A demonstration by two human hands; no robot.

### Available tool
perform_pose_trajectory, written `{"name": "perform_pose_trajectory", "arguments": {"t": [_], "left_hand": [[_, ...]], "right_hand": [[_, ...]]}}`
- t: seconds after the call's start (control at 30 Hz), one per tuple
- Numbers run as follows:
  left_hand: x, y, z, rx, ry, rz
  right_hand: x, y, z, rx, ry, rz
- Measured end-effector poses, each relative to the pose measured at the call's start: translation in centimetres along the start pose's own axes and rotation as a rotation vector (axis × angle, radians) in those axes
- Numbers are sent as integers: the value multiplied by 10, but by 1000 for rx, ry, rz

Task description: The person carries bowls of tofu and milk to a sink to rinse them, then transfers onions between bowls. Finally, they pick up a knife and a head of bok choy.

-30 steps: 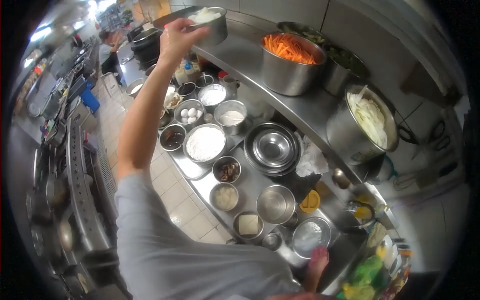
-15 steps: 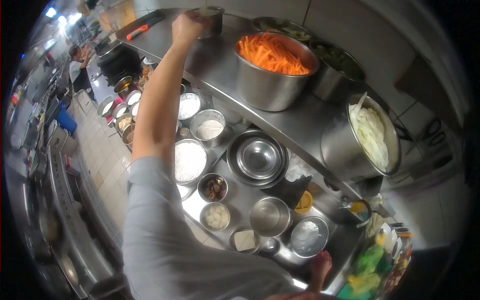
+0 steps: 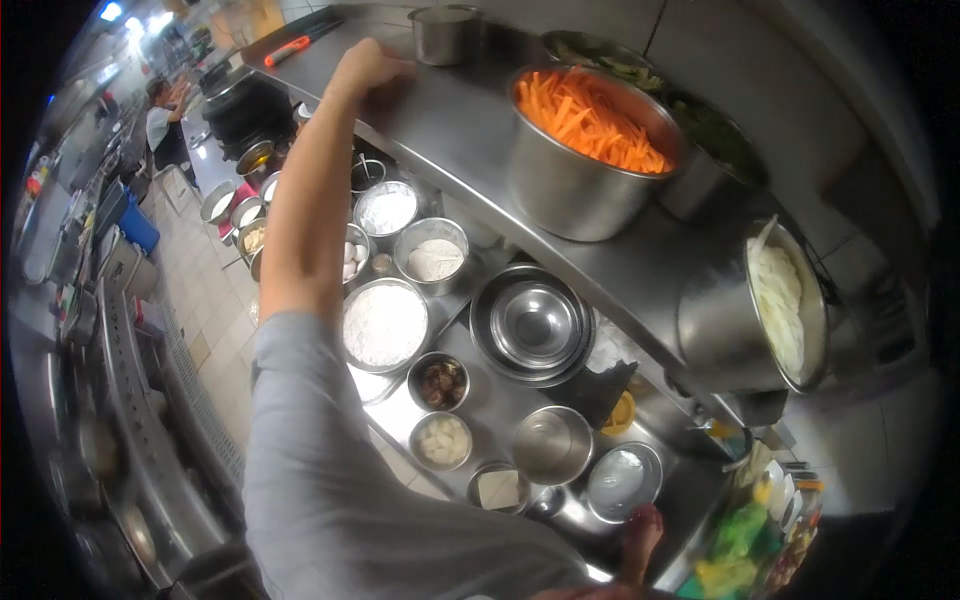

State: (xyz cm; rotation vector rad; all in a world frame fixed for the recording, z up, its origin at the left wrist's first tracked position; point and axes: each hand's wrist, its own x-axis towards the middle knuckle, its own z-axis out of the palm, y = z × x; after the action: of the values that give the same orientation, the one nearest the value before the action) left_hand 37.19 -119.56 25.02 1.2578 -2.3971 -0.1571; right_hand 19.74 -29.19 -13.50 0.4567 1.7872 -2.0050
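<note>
Over the steel shelf [image 3: 440, 130], my left hand [image 3: 368, 68] reaches out with the arm stretched. Its fingers are smeared by motion, and a gap separates it from a small metal pot [image 3: 447, 38] further back. Low on the right, my right hand [image 3: 641, 532] is closed beside a steel bowl [image 3: 624, 483] with a pale content. Whatever it may hold is hidden. A large steel pot of carrot strips [image 3: 595, 125] stands on the shelf to the right of my left hand. An orange-handled tool [image 3: 288, 51] lies at the shelf's far left.
Another pot holds pale shredded vegetable [image 3: 778, 300]. Below the shelf are stacked steel bowls [image 3: 530, 320], a bowl of white powder [image 3: 385, 325], a bowl of white chunks [image 3: 441, 441] and an off-white block [image 3: 498, 490]. A person [image 3: 165, 125] stands far left, near a blue bin [image 3: 138, 226].
My left hand has come away from the small metal pot, which now stands apart on the shelf. The view has shifted a little. My right hand stays in nearly the same spot.
</note>
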Motion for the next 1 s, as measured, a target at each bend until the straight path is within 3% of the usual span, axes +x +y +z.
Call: {"name": "perform_pose_trajectory", "arguments": {"t": [0.1,0.2,0.3,0.4,0.47,0.5,0.53,0.6,0.63,0.7,0.73,0.83,0.87,0.93,1.0], "left_hand": [[-13,15,6,-82,69,-93],[-1,10,13,0,62,45],[-10,20,7,68,157,-64],[-9,-9,1,192,133,42],[-9,-27,-11,475,76,26],[-16,-35,-31,684,-32,-55],[-13,-55,-41,735,-97,-269],[-39,-32,-73,1039,133,-545],[-34,-45,-76,1088,344,-419],[-21,-30,-83,820,530,-177],[-20,-12,-78,827,528,-177],[-16,58,-52,136,367,141],[-14,61,-39,132,365,147],[-7,67,-5,130,575,297],[6,60,2,140,531,231]], "right_hand": [[-2,-3,7,-39,-5,2],[1,-2,4,-97,-57,-16],[-5,-3,5,-148,-88,-43],[-9,-2,-4,-238,-51,-44],[-10,4,-16,-330,-19,-36],[-10,7,-21,-290,-24,-54],[-11,9,-27,-252,-24,-73],[-12,4,-42,-279,-24,-84],[-12,7,-42,-292,-39,-88],[-6,10,-47,-252,-27,-91],[0,11,-49,-201,-16,-100],[0,-1,-32,-183,-71,-128],[-8,-13,-6,-193,-2,-101],[-11,-20,7,-194,81,-80],[-10,-17,5,-354,-73,-141]]}}
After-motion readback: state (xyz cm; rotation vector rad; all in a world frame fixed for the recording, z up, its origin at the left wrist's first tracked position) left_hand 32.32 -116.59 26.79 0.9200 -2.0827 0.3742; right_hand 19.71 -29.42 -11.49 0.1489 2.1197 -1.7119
